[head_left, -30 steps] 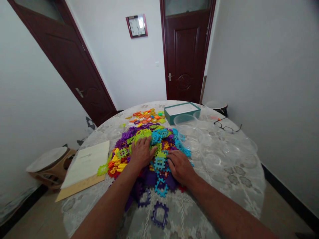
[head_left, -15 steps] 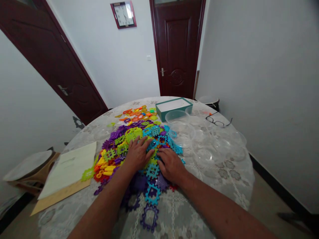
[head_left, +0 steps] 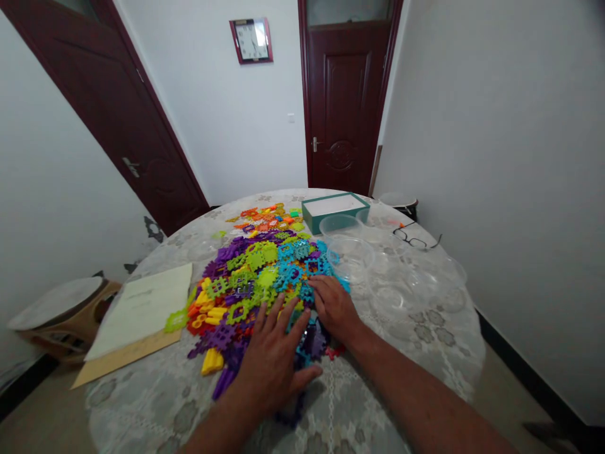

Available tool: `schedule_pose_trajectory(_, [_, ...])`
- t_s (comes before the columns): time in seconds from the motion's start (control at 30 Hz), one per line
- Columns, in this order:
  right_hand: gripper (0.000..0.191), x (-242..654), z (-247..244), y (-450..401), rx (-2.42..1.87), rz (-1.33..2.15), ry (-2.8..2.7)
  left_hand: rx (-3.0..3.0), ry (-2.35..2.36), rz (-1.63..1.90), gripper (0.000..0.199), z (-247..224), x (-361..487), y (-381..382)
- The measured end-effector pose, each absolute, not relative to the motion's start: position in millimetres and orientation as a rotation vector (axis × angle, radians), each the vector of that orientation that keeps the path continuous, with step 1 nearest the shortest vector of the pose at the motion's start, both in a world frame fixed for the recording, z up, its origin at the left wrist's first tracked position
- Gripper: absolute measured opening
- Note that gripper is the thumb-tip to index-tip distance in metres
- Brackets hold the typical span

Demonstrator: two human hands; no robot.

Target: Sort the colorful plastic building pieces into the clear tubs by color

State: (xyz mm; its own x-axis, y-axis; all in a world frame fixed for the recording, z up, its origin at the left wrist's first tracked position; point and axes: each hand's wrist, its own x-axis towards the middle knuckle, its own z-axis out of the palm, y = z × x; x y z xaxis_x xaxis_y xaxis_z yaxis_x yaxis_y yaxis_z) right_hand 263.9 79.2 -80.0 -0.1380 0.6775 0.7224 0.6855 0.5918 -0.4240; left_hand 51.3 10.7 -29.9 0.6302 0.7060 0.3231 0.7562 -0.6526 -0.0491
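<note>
A broad heap of plastic interlocking building pieces covers the middle of the table, with lime green pieces, turquoise pieces, purple pieces and yellow tubes. Over the near side of the heap lies my left hand, palm down with fingers spread, hiding the pieces beneath it. My right hand rests at the heap's right edge, fingers bent against the turquoise pieces. Its fingertips are partly hidden, so whether it holds a piece cannot be made out.
Clear plastic bowls stand right of the heap, below a green box. Eyeglasses lie at the far right. Papers are at the left, and smaller orange pieces lie behind the heap. A stool stands beside the table.
My left hand has moved from the top of the heap toward me, fingers spread over the near pieces. My right hand has shifted slightly. The camera view has tilted a little upward.
</note>
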Motion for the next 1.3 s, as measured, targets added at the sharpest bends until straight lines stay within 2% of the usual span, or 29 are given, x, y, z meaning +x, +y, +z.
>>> schedule_pose_trajectory(0.1, [0.039,266,-77,79,-1.107,0.015,-1.806,-2.744,-1.162,-0.347,0.094,-43,59,3])
schedule_pose_trajectory(0.3, [0.042,270,-74,78,-1.131,0.102,-1.754,-2.684,-1.226,-0.411,0.069,-53,62,23])
schedule_pose_trajectory(0.6, [0.042,273,-65,72,-1.119,0.145,-1.697,-2.654,-1.304,-0.502,0.06,-38,62,53])
schedule_pose_trajectory(0.77, [0.041,273,-62,69,-1.114,0.157,-1.699,-2.567,-1.413,-0.671,0.044,-21,36,45])
schedule_pose_trajectory(0.87, [0.041,274,-61,68,-1.112,0.174,-1.695,-2.551,-1.474,-0.706,0.054,-16,19,24])
schedule_pose_trajectory(1.03, [0.04,273,-60,68,-1.101,0.182,-1.677,-2.78,-1.291,-0.393,0.107,-33,7,-15])
schedule_pose_trajectory(1.1, [0.039,272,-61,68,-1.101,0.2,-1.663,-2.79,-1.24,-0.321,0.11,-46,5,-18])
schedule_pose_trajectory(1.3, [0.038,269,-63,67,-1.092,0.277,-1.641,-2.727,-1.206,-0.303,0.105,-58,8,2])
